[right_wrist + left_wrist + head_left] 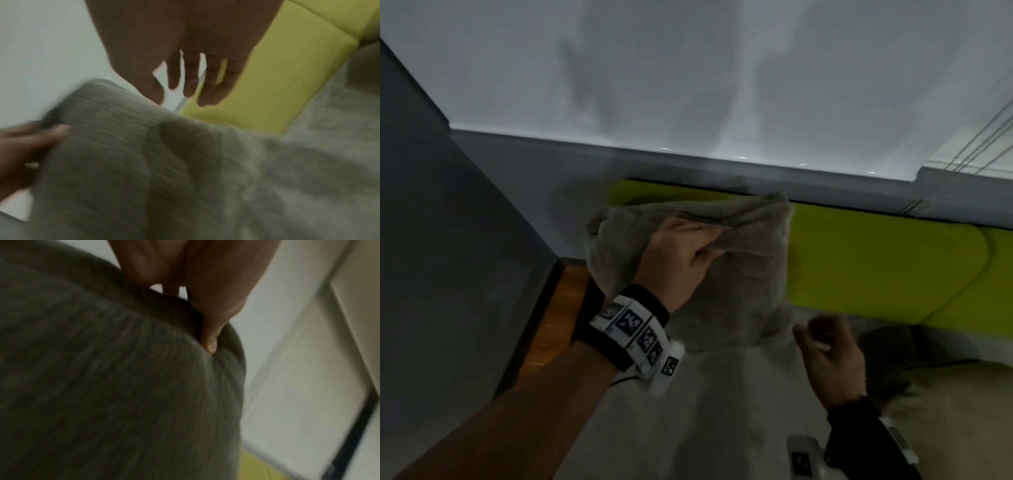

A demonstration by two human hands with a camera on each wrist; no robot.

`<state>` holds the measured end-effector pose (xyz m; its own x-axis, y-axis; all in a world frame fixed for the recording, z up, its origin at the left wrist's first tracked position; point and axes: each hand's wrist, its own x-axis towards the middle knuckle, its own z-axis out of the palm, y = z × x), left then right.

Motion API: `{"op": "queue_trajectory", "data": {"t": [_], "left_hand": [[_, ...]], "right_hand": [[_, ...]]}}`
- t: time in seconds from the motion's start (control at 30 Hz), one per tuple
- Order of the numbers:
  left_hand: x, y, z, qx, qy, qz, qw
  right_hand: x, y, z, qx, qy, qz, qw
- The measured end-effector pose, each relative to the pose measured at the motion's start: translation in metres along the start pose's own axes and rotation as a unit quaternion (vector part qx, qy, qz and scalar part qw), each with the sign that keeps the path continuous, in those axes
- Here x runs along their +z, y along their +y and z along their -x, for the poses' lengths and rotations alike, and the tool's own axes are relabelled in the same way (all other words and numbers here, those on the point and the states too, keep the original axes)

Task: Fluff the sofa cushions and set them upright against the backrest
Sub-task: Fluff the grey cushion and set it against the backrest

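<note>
A beige ribbed cushion [736,270] stands upright in front of the lime-green backrest [876,267] of the sofa. My left hand [681,253] grips the cushion's top edge, bunching the fabric; in the left wrist view the thumb [209,337] digs into the cushion [123,386]. My right hand [828,356] hovers just right of the cushion's lower corner, fingers loosely spread and holding nothing. The right wrist view shows those fingers [205,84] free above the cushion [127,146], with the left hand [26,146] at the cushion's far side.
The grey seat [722,411] spreads below the cushion. A second beige cushion [935,411] lies at the lower right. A wooden armrest [551,325] borders the sofa on the left, beside a dark grey wall panel [448,240]. A white wall [688,68] rises behind.
</note>
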<state>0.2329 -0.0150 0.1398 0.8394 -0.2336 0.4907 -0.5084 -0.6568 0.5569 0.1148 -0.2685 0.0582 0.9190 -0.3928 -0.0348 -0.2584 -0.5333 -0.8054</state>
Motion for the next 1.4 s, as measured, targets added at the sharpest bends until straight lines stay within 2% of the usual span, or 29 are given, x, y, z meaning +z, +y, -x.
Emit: {"op": "queue_trajectory", "data": {"t": [0.03, 0.1, 0.17, 0.23, 0.3, 0.37, 0.43, 0.47, 0.53, 0.57, 0.6, 0.67, 0.73, 0.87, 0.93, 1.03, 1.1, 1.17, 1.2, 1.27, 1.33, 1.4], "left_hand": [[0.012, 0.002, 0.0, 0.014, -0.041, -0.01, 0.999], [0.04, 0.002, 0.005, 0.036, -0.137, -0.027, 0.99], [0.063, 0.0, 0.018, 0.036, -0.239, -0.026, 0.97], [0.072, -0.004, 0.029, 0.032, -0.283, -0.022, 0.958], [0.062, -0.008, 0.035, 0.019, -0.249, 0.005, 0.968], [0.04, -0.017, 0.039, -0.019, -0.117, 0.009, 0.993], [0.011, -0.042, 0.042, -0.126, 0.013, -0.04, 0.991], [-0.002, -0.059, 0.041, -0.2, 0.044, -0.053, 0.977], [-0.021, -0.092, 0.039, -0.313, 0.038, -0.047, 0.948], [-0.025, -0.104, 0.036, -0.329, 0.003, -0.039, 0.944], [-0.027, -0.111, 0.034, -0.317, -0.047, -0.038, 0.947], [-0.026, -0.117, 0.03, -0.268, -0.139, -0.057, 0.952], [-0.028, -0.12, 0.026, -0.253, -0.179, -0.058, 0.949], [-0.038, -0.131, 0.027, -0.223, -0.222, -0.061, 0.947], [-0.036, -0.136, 0.032, -0.183, -0.285, -0.094, 0.936], [-0.029, -0.134, 0.04, -0.167, -0.354, -0.147, 0.908], [-0.03, -0.132, 0.043, -0.177, -0.317, -0.124, 0.924], [-0.039, -0.133, 0.043, -0.233, -0.195, -0.079, 0.949], [-0.048, -0.137, 0.044, -0.28, -0.118, -0.071, 0.95], [-0.065, -0.143, 0.045, -0.357, -0.012, -0.027, 0.934], [-0.072, -0.139, 0.046, -0.352, 0.016, 0.023, 0.935], [-0.068, -0.134, 0.045, -0.357, 0.026, 0.097, 0.928]], "right_hand": [[0.0, -0.009, -0.002, -0.011, 0.009, -0.072, 0.997], [0.008, -0.017, -0.013, -0.015, -0.035, -0.145, 0.989], [0.018, -0.011, -0.025, -0.002, -0.098, -0.142, 0.985], [0.024, -0.001, -0.034, 0.006, -0.125, -0.087, 0.988], [0.024, 0.004, -0.042, -0.004, -0.13, -0.05, 0.99], [0.02, 0.005, -0.048, -0.01, -0.125, -0.055, 0.991], [0.016, 0.003, -0.058, -0.008, -0.081, -0.064, 0.995], [0.017, 0.003, -0.066, -0.005, -0.048, -0.068, 0.996], [0.022, 0.005, -0.085, 0.015, -0.018, -0.103, 0.994], [0.026, 0.005, -0.094, 0.033, -0.025, -0.129, 0.991], [0.03, 0.006, -0.101, 0.041, -0.038, -0.141, 0.988], [0.036, 0.008, -0.113, 0.027, -0.07, -0.098, 0.992], [0.035, 0.005, -0.115, 0.008, -0.091, -0.058, 0.994], [0.025, -0.006, -0.103, 0.019, -0.086, -0.079, 0.993], [0.029, -0.012, -0.093, -0.01, -0.126, -0.03, 0.992], [0.04, -0.02, -0.086, -0.04, -0.193, 0.063, 0.978], [0.036, -0.021, -0.089, -0.046, -0.179, 0.058, 0.981], [0.019, -0.017, -0.098, -0.037, -0.095, 0.041, 0.994], [0.009, -0.015, -0.103, -0.019, -0.042, 0.036, 0.998], [-0.007, -0.007, -0.11, 0.019, 0.046, 0.023, 0.999], [-0.012, -0.003, -0.111, 0.035, 0.099, -0.003, 0.995], [-0.009, -0.007, -0.106, 0.053, 0.107, -0.089, 0.989]]}}
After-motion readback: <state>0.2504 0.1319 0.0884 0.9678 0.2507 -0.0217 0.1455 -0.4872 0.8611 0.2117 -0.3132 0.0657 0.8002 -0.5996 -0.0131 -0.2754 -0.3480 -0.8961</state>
